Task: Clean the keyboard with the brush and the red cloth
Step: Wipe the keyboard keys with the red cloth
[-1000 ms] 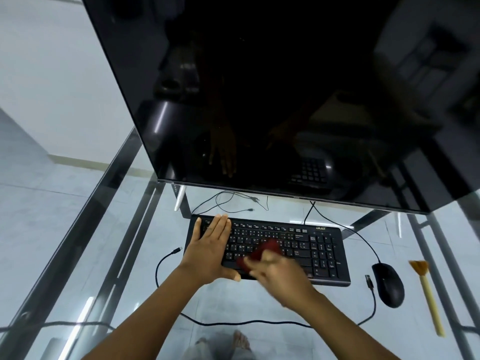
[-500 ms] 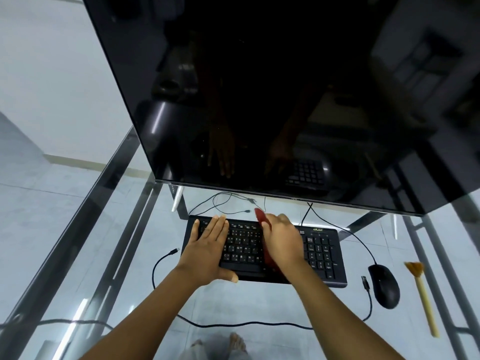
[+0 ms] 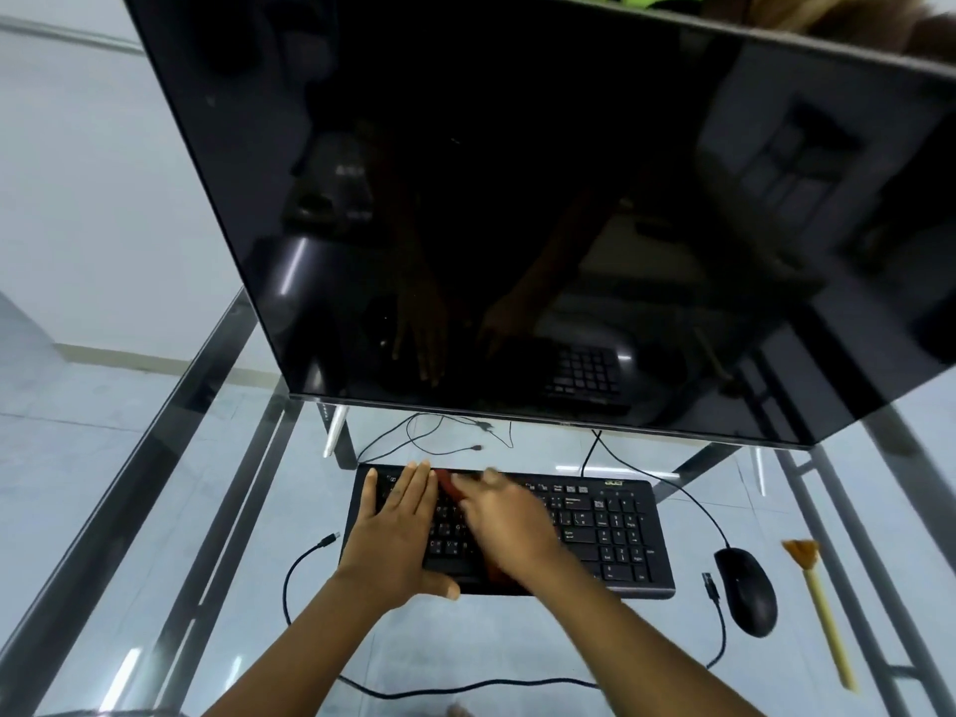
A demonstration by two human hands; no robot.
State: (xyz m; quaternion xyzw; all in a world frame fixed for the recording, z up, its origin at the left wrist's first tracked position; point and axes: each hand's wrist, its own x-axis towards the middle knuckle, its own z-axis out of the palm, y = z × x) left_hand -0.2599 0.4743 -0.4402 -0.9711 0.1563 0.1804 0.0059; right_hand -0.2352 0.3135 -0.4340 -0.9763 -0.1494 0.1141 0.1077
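Low in the centre of the frame, the right hand [image 3: 509, 525], pressing the red cloth [image 3: 449, 488] flat beneath its fingers, has swept left from mid-keyboard a moment ago to just beside the left hand [image 3: 398, 530], which lies open, steadying the keyboard [image 3: 610, 535] on the glass table [image 3: 217, 509]. The brush [image 3: 822, 608] lies unused at lower right, beyond the mouse [image 3: 746, 592], so wiping looks well underway.

The black keyboard [image 3: 610, 530] carried a small "acer" logo at its top right corner, seen upside down. Its key legends were too small and blurred to read.
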